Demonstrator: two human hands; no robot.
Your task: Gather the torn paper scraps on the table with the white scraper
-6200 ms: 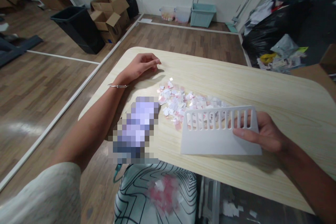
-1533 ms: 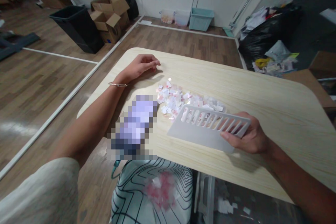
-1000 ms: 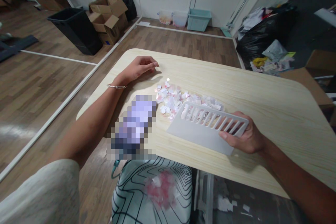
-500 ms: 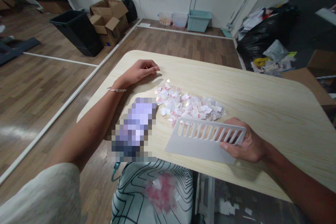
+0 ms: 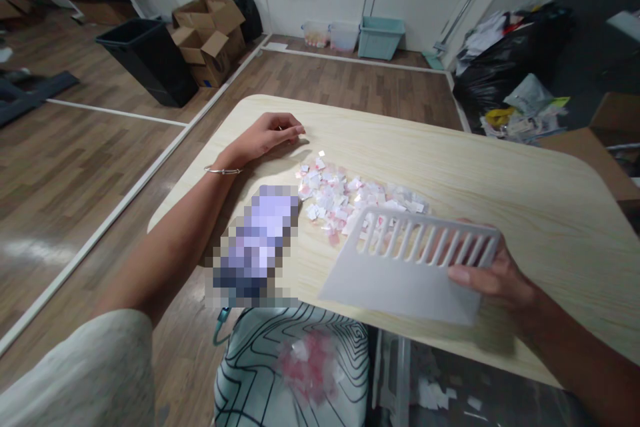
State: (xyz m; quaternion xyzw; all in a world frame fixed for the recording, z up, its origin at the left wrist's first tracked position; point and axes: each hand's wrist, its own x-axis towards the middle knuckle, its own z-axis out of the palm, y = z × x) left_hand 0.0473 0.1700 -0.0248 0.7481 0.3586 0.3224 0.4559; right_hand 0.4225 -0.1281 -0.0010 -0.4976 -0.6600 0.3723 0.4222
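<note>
My right hand (image 5: 493, 273) grips a white plastic scraper (image 5: 400, 287) with a row of slots, thumb on the near face, fingers partly hidden behind. The scraper is tilted, apparently held above the table near its front edge. Behind it lies a loose heap of small clear packets with white and pink bits (image 5: 340, 193), its front right part covered by the slotted end. My left hand (image 5: 275, 133) rests at the table's far left, fingers curled and thumb close to them; whatever they may hold is hidden. A bracelet circles that wrist.
A blurred-out phone (image 5: 263, 233) lies left of the heap on the wooden table (image 5: 525, 213). Below the front edge are a patterned cloth (image 5: 250, 373) with pinkish packets on it and a clear bin (image 5: 403, 373) with white scraps. A black waste bin (image 5: 150, 67) stands beyond.
My right hand has lifted the scraper and moved it to the right, away from part of the heap. My left hand and the packets look the same.
</note>
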